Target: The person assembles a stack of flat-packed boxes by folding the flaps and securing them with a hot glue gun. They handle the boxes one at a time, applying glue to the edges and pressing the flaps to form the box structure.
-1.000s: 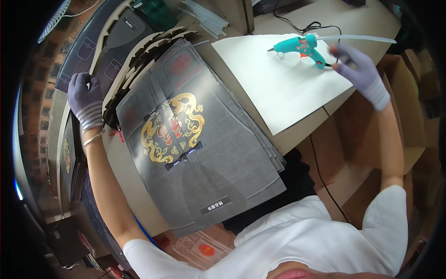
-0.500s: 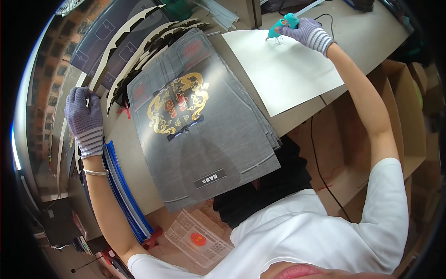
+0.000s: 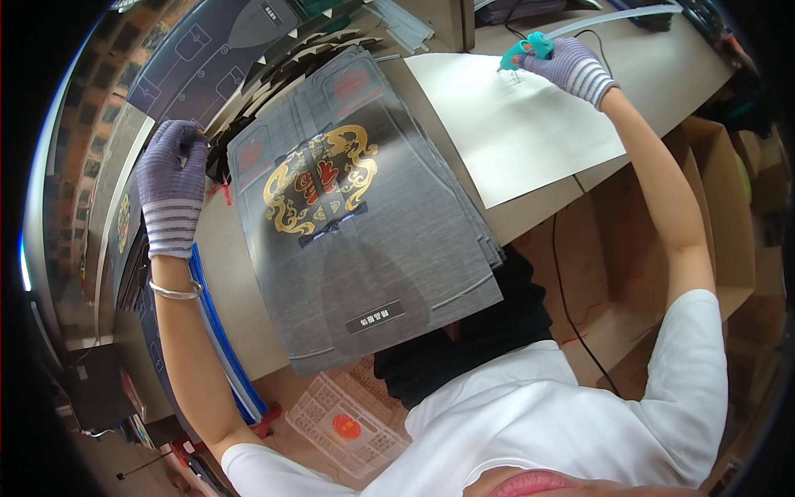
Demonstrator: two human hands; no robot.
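My right hand [image 3: 571, 70], in a purple glove with a striped cuff, is closed round a teal hot glue gun [image 3: 522, 54]. A whitish glue stick [image 3: 617, 20] sticks out behind it, and its nozzle and wire stand are over a white sheet [image 3: 513, 149]. My left hand [image 3: 171, 178], gloved alike, has its fingers pinched at the near end of a notched cardboard strip [image 3: 236, 103]; its fingertips are partly hidden. More notched dark strips lie close beside it. Between my hands is a stack of grey printed sheets [image 3: 356, 257] with a gold and red emblem.
A dark printed board [image 3: 186, 66] stands at the far left. Blue-edged panels [image 3: 222, 344] lean by my left forearm. Clear glue sticks [image 3: 399, 25] lie at the back. Below the table are a white plastic basket [image 3: 331, 431], a hanging cable [image 3: 567, 306] and a cardboard box [image 3: 720, 207].
My left hand has moved right and away from me, bringing the notched strip closer to the other strips. My right hand has shifted slightly right with the glue gun.
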